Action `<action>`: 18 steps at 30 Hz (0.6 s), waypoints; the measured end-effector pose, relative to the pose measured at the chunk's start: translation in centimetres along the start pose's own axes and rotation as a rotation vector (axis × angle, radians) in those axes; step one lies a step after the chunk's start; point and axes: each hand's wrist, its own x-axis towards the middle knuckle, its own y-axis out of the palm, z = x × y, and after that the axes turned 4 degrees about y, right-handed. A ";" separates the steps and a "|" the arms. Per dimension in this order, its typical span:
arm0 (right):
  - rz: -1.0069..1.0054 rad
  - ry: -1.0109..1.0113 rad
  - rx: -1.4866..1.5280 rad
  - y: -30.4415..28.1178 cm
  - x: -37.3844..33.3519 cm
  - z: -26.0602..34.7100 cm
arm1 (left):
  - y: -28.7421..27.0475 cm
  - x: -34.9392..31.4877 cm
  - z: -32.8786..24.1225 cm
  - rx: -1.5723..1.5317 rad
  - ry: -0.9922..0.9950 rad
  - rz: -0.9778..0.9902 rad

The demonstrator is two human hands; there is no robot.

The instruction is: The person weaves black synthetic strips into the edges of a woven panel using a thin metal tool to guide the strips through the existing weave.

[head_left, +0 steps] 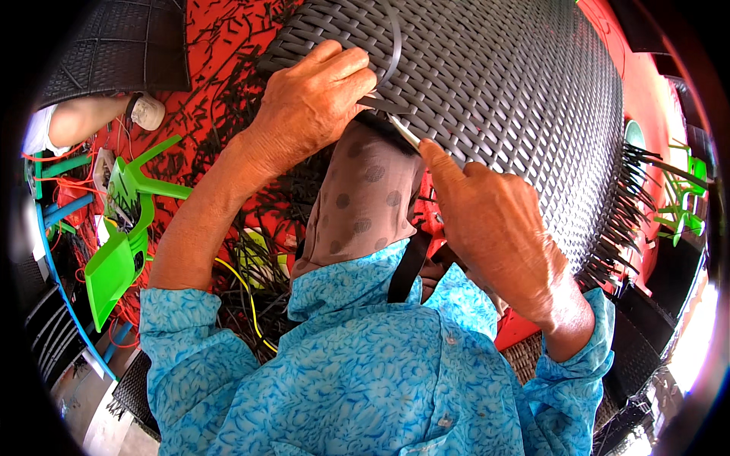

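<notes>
A large panel of dark grey woven plastic strips (487, 83) lies in front of me, its near edge between my hands. My left hand (315, 95) is closed at that edge, fingers pinched on a dark flat strip (389, 105) that lies across the weave. Beyond those fingers a loose grey strip (395, 42) curves up off the panel. My right hand (490, 220) grips a slim, pale metal blade-like tool (404, 132), index finger stretched along it. The tool's tip touches or nearly touches the edge by the strip; its handle is hidden in my palm.
Black strip offcuts (228, 114) litter the red floor (205, 19). Left stand a bright green plastic chair-like item (114, 273) and another person's leg (87, 121) beneath a dark woven panel (125, 45). Uncut strip ends (620, 220) bristle from the panel's right side.
</notes>
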 end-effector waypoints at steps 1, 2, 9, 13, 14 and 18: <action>0.039 0.012 0.008 -0.1 0.0 -0.1 | 0.0 0.0 0.0 -0.003 0.001 0.001; 0.040 0.014 0.009 -0.3 -0.1 0.2 | 0.0 -0.1 0.1 -0.010 -0.009 0.015; 0.040 0.017 -0.115 -0.9 -0.1 1.6 | 0.0 0.3 0.4 -0.065 -0.012 0.023; -0.026 -0.055 -0.304 -0.8 -0.1 1.7 | -0.1 0.2 0.5 -0.069 0.002 0.010; -0.063 -0.052 -0.335 -0.2 -0.2 1.9 | -0.1 0.2 0.6 -0.086 0.008 -0.005; -0.126 -0.100 -0.341 -0.1 0.4 2.4 | -0.1 0.4 0.7 -0.119 0.010 -0.002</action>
